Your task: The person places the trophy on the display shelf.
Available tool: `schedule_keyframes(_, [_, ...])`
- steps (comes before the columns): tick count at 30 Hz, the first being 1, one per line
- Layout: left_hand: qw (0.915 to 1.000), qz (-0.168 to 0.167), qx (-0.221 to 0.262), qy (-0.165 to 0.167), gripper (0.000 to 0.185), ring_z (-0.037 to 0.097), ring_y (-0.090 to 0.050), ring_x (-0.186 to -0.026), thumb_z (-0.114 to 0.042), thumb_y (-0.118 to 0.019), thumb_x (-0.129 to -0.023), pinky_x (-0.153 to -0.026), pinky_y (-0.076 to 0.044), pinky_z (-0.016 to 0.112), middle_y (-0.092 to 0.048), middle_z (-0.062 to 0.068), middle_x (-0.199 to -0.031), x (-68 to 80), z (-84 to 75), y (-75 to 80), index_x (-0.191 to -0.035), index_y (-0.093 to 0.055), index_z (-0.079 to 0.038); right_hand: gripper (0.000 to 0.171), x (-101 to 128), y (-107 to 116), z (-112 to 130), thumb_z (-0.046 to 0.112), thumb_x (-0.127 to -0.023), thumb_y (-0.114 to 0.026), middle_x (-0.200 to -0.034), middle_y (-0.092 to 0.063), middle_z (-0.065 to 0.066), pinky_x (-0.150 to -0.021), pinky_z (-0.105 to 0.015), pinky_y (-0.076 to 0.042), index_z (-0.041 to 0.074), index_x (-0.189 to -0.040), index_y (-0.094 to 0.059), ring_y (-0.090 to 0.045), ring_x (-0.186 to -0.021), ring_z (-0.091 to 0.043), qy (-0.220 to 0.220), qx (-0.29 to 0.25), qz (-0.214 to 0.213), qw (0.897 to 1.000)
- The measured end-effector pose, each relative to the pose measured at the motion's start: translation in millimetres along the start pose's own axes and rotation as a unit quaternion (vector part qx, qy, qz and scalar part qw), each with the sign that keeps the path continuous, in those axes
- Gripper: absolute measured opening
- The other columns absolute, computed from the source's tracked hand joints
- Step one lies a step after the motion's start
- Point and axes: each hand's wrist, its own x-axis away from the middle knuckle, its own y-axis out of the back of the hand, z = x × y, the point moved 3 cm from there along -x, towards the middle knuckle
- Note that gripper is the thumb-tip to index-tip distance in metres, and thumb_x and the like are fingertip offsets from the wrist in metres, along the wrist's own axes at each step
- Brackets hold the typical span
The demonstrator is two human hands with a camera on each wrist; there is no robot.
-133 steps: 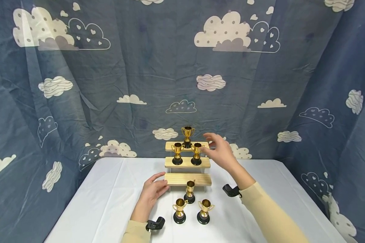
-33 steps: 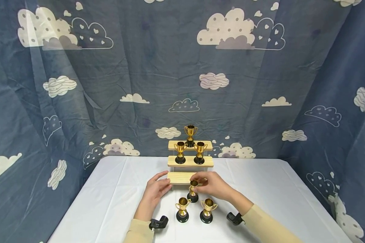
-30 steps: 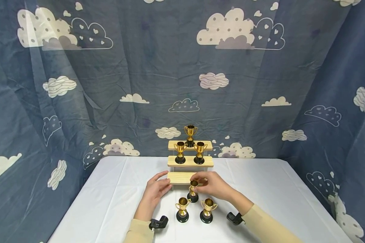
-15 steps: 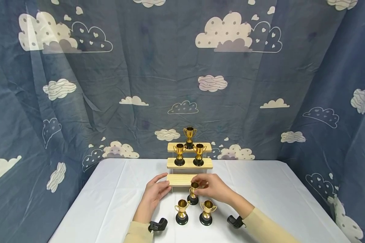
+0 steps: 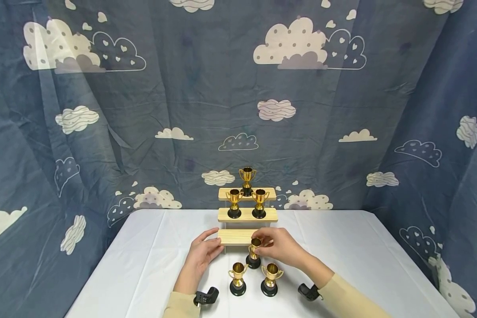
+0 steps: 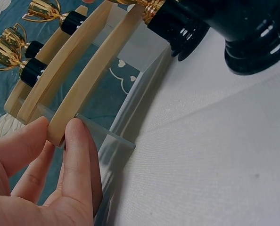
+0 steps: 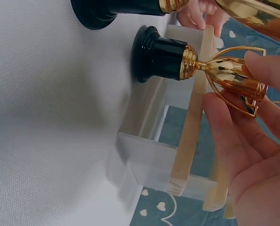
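Note:
My right hand [image 5: 281, 245] pinches a small gold trophy cup [image 5: 253, 261] with a black base, thumb and fingers at its bowl and handles. In the right wrist view this trophy [image 7: 225, 73] stands before the lowest board, its base close over the white cloth. My left hand [image 5: 198, 254] holds the left end of the lowest wooden board [image 5: 234, 237] of a three-step stand; the left wrist view shows thumb and fingers [image 6: 76, 141] on either side of that board [image 6: 90, 70]. Two more trophies, left [image 5: 237, 282] and right [image 5: 269, 284], stand upright nearer to me.
On the middle board [image 5: 246, 215] stand two trophies, left [image 5: 234, 206] and right [image 5: 259, 206]. One trophy [image 5: 247, 180] stands on the top board [image 5: 226, 193]. Clear side panels [image 6: 107, 134] carry the boards. Behind the white-covered table [image 5: 151, 247] hangs a blue cloud-print curtain [image 5: 206, 97].
My right hand came down from the middle board's right trophy to the trophy before the stand and gripped it. That trophy has since shifted very slightly right. My left hand stays at the lowest board.

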Motion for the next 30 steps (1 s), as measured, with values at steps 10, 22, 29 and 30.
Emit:
schedule_keyframes(10, [0.9999, 0.01, 0.008, -0.003, 0.053, 0.019, -0.069, -0.084, 0.008, -0.067, -0.088, -0.084, -0.06, 0.033, -0.065, 0.015, -0.099, 2.9, 0.6, -0.5, -0.14, -0.053, 0.004, 0.032, 4, 5, 5, 0.018, -0.086, -0.082, -0.105, -0.069, 0.008, -0.082, -0.028, -0.059, 0.014, -0.116, -0.071, -0.068, -0.091, -0.015, -0.012, -0.014, -0.021, 1.0])
schedule_keyframes(22, [1.0, 0.006, -0.002, -0.004, 0.052, 0.02, -0.069, -0.089, 0.007, -0.064, -0.09, -0.087, -0.059, 0.034, -0.064, 0.016, -0.104, 2.7, -1.5, -0.7, -0.141, -0.053, 0.002, 0.032, 7, 11, 14, 0.02, -0.087, -0.081, -0.102, -0.069, 0.01, -0.08, -0.029, -0.059, 0.014, -0.117, -0.071, -0.068, -0.09, -0.016, -0.012, -0.022, -0.039, 0.999])
schedule_keyframes(29, [0.9998, 0.012, 0.016, -0.001, 0.054, 0.019, -0.07, -0.086, 0.009, -0.064, -0.09, -0.082, -0.06, 0.033, -0.068, 0.013, -0.098, -0.6, -1.1, -0.1, -0.142, -0.051, 0.004, 0.032, 9, 15, 20, 0.02, -0.086, -0.081, -0.103, -0.069, 0.01, -0.08, -0.031, -0.06, 0.016, -0.117, -0.071, -0.068, -0.091, -0.017, -0.012, -0.031, -0.052, 0.998])
schedule_keyframes(30, [0.9998, 0.013, 0.016, -0.001, 0.054, 0.019, -0.07, -0.085, 0.009, -0.064, -0.09, -0.082, -0.06, 0.033, -0.069, 0.013, -0.097, -0.8, -0.9, -0.1, -0.142, -0.051, 0.004, 0.032, 9, 16, 21, 0.019, -0.086, -0.081, -0.103, -0.069, 0.01, -0.079, -0.032, -0.06, 0.016, -0.117, -0.071, -0.068, -0.09, -0.017, -0.01, -0.031, -0.054, 0.998])
